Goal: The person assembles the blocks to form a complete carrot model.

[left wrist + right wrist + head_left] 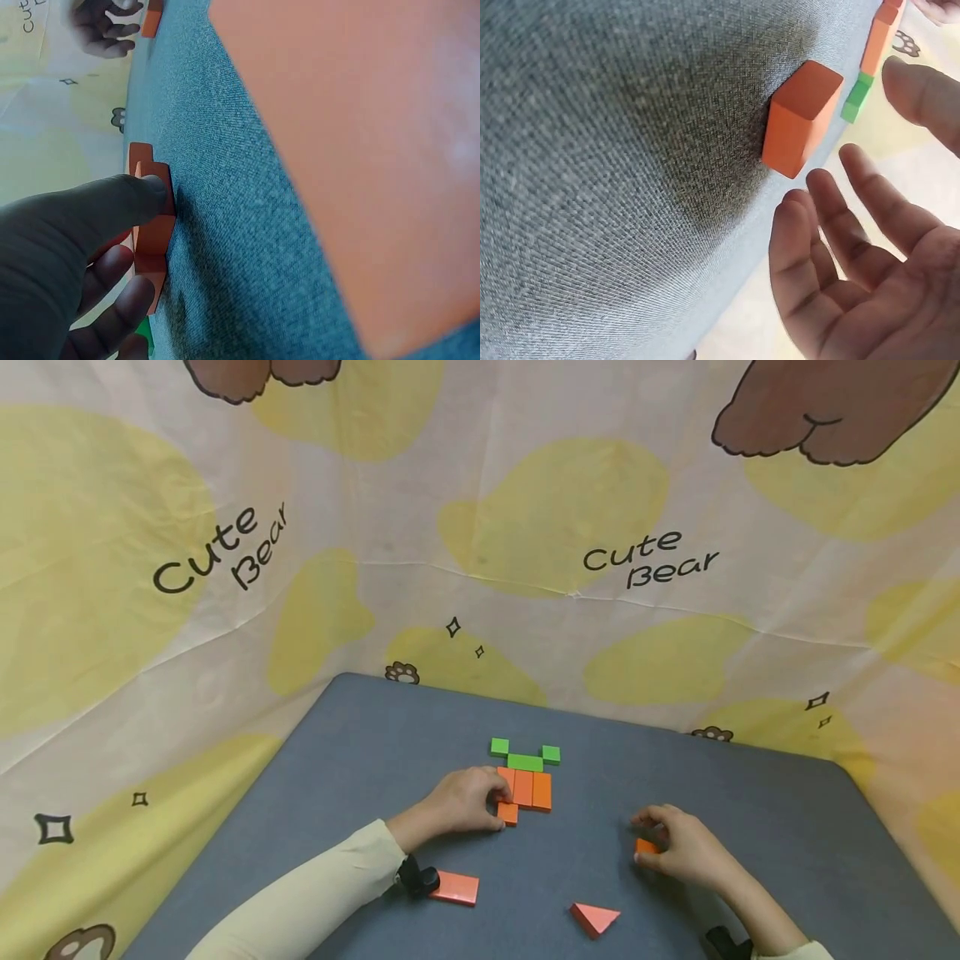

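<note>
My left hand (pixel 468 800) pinches a small orange block (pixel 507 813) at the lower left of a flat arrangement. In the left wrist view, the thumb (pixel 154 187) lies against that block. Just above it stand upright orange blocks (pixel 523 788) side by side, topped by a green block (pixel 525 763) and two small green blocks (pixel 499 747) at its corners. Over on the right, my right hand (pixel 686 843) hovers around another orange block (pixel 801 120). Its fingers are spread and apart from that block in the right wrist view.
A coral rectangular block (pixel 456 888) lies beside the left wrist, large in the left wrist view. A coral triangular block (pixel 595 919) lies near the front, between the forearms. The grey table (pixel 390 727) meets a printed cloth (pixel 517 652) at its back.
</note>
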Demonstrator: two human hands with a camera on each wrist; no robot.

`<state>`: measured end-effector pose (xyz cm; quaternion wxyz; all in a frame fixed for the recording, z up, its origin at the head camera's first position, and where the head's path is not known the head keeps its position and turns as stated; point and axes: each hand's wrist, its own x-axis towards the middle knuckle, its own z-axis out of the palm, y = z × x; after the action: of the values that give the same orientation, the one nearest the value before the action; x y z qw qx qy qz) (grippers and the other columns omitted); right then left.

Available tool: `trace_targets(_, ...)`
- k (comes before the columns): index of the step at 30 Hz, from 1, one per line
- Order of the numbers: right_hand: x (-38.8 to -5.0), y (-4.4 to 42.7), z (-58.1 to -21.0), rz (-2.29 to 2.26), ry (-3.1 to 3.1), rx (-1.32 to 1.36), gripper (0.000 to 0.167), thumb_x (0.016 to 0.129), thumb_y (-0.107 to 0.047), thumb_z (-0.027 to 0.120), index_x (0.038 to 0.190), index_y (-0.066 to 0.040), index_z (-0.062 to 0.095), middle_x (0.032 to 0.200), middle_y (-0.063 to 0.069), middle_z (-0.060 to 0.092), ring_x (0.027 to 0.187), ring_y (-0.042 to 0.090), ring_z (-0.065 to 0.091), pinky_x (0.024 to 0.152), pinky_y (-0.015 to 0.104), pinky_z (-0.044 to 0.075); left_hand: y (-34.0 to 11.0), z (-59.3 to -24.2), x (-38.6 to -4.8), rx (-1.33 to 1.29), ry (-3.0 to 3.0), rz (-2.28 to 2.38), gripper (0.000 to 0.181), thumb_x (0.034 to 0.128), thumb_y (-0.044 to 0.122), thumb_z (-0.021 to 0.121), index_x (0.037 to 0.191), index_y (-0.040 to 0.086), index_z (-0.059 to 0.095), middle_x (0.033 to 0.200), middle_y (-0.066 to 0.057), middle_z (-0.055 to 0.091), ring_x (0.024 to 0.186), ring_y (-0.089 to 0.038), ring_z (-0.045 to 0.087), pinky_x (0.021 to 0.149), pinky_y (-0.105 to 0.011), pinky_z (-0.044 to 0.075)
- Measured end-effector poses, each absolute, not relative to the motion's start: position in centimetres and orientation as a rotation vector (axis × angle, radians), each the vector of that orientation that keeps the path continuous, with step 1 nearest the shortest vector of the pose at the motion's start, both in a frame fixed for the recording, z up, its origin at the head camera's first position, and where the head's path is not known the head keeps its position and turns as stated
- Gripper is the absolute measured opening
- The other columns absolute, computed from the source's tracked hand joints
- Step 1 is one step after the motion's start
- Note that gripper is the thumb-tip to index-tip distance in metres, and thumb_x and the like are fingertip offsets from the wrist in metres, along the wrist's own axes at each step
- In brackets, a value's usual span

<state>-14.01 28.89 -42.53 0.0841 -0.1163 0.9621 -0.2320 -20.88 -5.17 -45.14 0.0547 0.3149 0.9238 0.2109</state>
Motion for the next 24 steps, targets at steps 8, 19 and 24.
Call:
trace_targets(8, -13.78, 28.63, -42.38, -0.723, 2.85, -0.292, 0.034, 0.066, -0.013, 0.086, 0.095, -0.01, 0.069, 0.095, 0.003, 0.064, 0.079, 0.015, 0.06, 0.066, 0.031, 0.05, -5.14, -45.19, -21.0, 0.959, 2.803, 0.632, 0.025, 0.073, 0.031, 0.082, 0.094, 0.025, 0.07, 0.089, 0.012, 0.06, 0.076, -0.002, 0.051, 0.065, -0.02, 0.042)
trace_targets(19, -14.02, 28.71, -43.04, -0.687, 2.85, -0.229, 0.033, 0.063, -0.007, 0.085, 0.092, -0.009, 0.069, 0.087, 0.001, 0.063, 0.074, 0.012, 0.055, 0.064, 0.029, 0.046, -5.19, -45.24, -21.12, 0.94, 2.8, 0.614, 0.024, 0.0728, 0.032, 0.083, 0.093, 0.027, 0.07, 0.087, 0.014, 0.058, 0.076, -0.002, 0.051, 0.065, -0.02, 0.042)
trace_targets(24, -14.06, 28.79, -43.23, -0.716, 2.827, -0.21, 0.03, 0.064, -0.005, 0.083, 0.091, -0.008, 0.069, 0.081, 0.0, 0.062, 0.071, 0.012, 0.054, 0.062, 0.026, 0.044, -5.18, -45.19, -21.07, 0.939, 2.803, 0.619, 0.025, 0.0723, 0.032, 0.083, 0.092, 0.027, 0.069, 0.087, 0.014, 0.058, 0.076, -0.001, 0.051, 0.065, -0.02, 0.042)
